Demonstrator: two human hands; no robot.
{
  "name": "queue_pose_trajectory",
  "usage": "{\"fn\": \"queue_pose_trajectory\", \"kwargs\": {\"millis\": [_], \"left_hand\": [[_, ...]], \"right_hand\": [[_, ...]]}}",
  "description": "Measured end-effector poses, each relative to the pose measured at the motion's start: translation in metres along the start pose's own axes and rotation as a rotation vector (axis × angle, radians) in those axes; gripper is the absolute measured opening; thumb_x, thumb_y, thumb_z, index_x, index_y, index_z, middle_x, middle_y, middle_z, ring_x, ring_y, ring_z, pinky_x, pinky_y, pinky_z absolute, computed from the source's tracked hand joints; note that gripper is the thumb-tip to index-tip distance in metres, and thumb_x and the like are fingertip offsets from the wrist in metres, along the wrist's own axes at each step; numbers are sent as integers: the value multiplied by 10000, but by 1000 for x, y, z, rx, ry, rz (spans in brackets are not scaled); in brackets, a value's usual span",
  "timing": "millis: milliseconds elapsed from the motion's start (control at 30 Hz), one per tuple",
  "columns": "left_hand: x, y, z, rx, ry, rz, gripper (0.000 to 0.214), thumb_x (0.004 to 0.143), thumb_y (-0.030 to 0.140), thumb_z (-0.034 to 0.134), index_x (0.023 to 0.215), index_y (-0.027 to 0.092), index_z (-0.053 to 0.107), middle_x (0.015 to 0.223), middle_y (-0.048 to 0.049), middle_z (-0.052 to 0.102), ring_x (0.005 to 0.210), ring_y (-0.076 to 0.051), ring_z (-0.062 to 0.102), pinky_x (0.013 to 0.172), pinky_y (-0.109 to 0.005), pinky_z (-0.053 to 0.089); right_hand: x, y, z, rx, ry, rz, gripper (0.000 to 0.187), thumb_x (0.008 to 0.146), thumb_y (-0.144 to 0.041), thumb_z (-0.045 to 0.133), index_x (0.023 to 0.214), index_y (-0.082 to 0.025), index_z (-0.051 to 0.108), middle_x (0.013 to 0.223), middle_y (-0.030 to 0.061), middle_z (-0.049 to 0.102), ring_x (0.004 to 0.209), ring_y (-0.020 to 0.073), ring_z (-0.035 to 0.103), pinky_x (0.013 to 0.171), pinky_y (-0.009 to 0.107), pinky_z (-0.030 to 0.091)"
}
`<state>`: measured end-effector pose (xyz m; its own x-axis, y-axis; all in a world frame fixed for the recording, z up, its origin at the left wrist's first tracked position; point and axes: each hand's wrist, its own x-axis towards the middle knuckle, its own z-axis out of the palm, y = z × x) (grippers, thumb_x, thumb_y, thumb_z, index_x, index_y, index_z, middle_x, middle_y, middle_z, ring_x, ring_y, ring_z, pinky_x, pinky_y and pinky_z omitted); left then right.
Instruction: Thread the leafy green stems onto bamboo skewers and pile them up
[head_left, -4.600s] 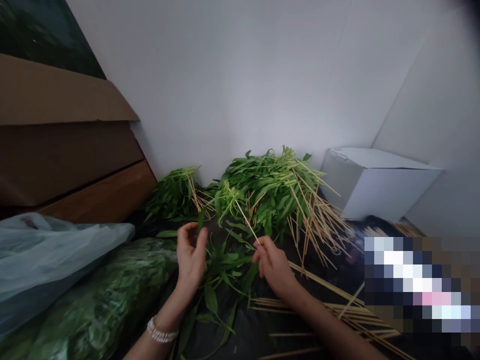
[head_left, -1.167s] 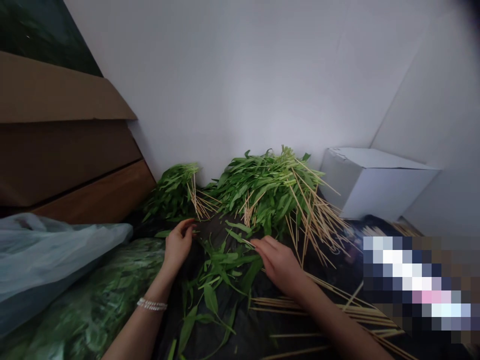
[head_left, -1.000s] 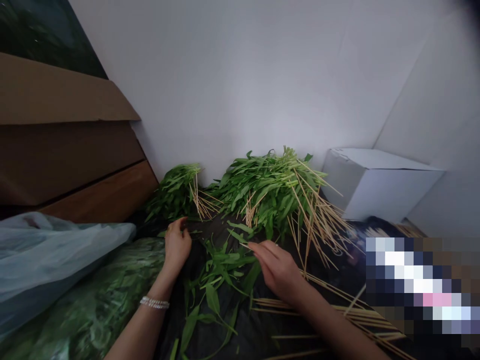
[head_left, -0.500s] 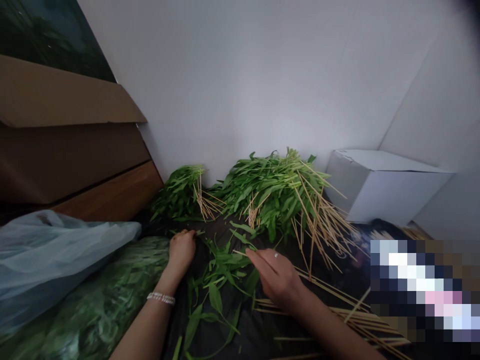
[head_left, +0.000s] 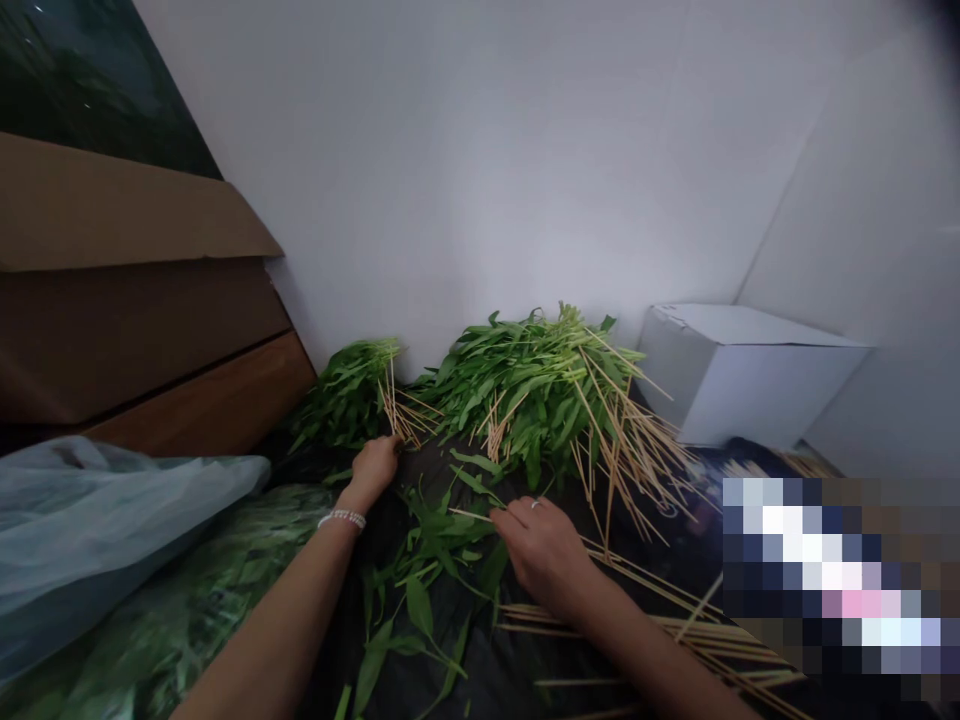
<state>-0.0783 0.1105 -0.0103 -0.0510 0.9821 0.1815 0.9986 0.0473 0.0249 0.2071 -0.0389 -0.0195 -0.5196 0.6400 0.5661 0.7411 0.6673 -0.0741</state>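
Right hand (head_left: 538, 545) pinches thin stick (head_left: 469, 514); left hand (head_left: 375, 468) curled near leafy bunch (head_left: 349, 385), grip unclear.

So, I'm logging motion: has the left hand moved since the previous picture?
Yes: the left hand moved forward, nearer the smaller stack of greens by the wall.

Green and straw over black

From here the leaves (head_left: 487, 370) look deep green, their stems (head_left: 568, 335) paler and yellowish, the sticks (head_left: 649, 440) straw-tan on a black sheet (head_left: 502, 685). The bracelet (head_left: 343, 518) is white. The cardboard box (head_left: 135, 335) is dull brown, the lower panel (head_left: 217, 400) redder; plastic bag (head_left: 135, 500) milky blue-grey, carton (head_left: 780, 390) white, wall (head_left: 480, 150) pale grey.
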Motion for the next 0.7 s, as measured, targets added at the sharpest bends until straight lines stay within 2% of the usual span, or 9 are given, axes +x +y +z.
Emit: {"fn": "queue_pose_trajectory", "kwargs": {"millis": [33, 100, 167, 233, 333, 433, 500, 633, 700], "left_hand": [[0, -2, 2, 6, 6, 12, 360, 828, 190, 467, 1105, 214, 695, 1023, -157, 711, 960, -287, 662, 735, -315, 487], [-1, -6, 3, 24, 26, 10, 386, 842, 205, 448, 1156, 193, 672, 992, -183, 706, 945, -304, 658, 741, -346, 488], [-4, -8, 0, 37, 46, 1, 378, 853, 216, 434, 1136, 180, 682, 953, -195, 704, 946, -320, 651, 764, -381, 483], [-8, -7, -5, 36, 64, -1, 353, 853, 210, 432, 1074, 187, 706, 959, -185, 704, 983, -329, 636, 808, -409, 469], [-14, -4, -18, 10, 94, -9, 368, 857, 191, 412, 1095, 191, 692, 1041, -176, 694, 988, -325, 637, 822, -421, 466], [-24, 0, -31, -51, 119, 10, 407, 854, 178, 397, 1162, 184, 663, 1107, -165, 680, 975, -293, 649, 819, -379, 479], [-33, 2, -35, -222, 74, 71, 400, 826, 198, 443, 1155, 188, 671, 1059, -124, 708, 955, -265, 657, 835, -346, 484], [-54, 11, -28, -716, -168, 241, 359, 728, 359, 601, 1024, 200, 730, 927, -52, 753, 876, -253, 671, 827, -335, 509], [-61, 16, -21, -791, -130, 221, 383, 737, 452, 597, 977, 191, 743, 942, -61, 755, 888, -259, 669, 833, -340, 506]], "right_hand": [[1, -1, -3, 40, 60, -11, 211, 886, -97, 470, 1014, -163, 624, 773, 48, 616, 733, 180, 557, 684, 312, 427], [1, -6, -11, 163, 267, -54, 253, 902, -87, 453, 1094, -158, 601, 800, 53, 648, 735, 167, 584, 694, 303, 457], [0, -12, -21, 299, 510, -99, 333, 896, -62, 463, 1207, -146, 548, 887, 80, 679, 790, 171, 618, 714, 306, 491], [-2, -17, -30, 405, 642, -134, 409, 880, -38, 472, 1274, -142, 509, 966, 112, 682, 886, 197, 635, 740, 332, 518], [-4, -20, -37, 490, 679, -174, 469, 879, -33, 446, 1331, -155, 476, 994, 129, 671, 926, 216, 635, 733, 371, 542], [-5, -19, -40, 479, 675, -206, 484, 900, -55, 421, 1369, -175, 434, 967, 120, 678, 910, 214, 644, 700, 373, 553], [-6, -19, -42, 444, 664, -225, 478, 919, -82, 407, 1387, -182, 406, 951, 112, 687, 900, 209, 652, 689, 367, 557], [-8, -16, -42, 328, 620, -231, 481, 941, -127, 390, 1419, -174, 364, 958, 106, 700, 890, 203, 657, 714, 366, 558], [-8, -13, -39, 224, 594, -227, 487, 933, -119, 403, 1415, -176, 376, 942, 96, 702, 841, 189, 655, 713, 339, 545]]}}
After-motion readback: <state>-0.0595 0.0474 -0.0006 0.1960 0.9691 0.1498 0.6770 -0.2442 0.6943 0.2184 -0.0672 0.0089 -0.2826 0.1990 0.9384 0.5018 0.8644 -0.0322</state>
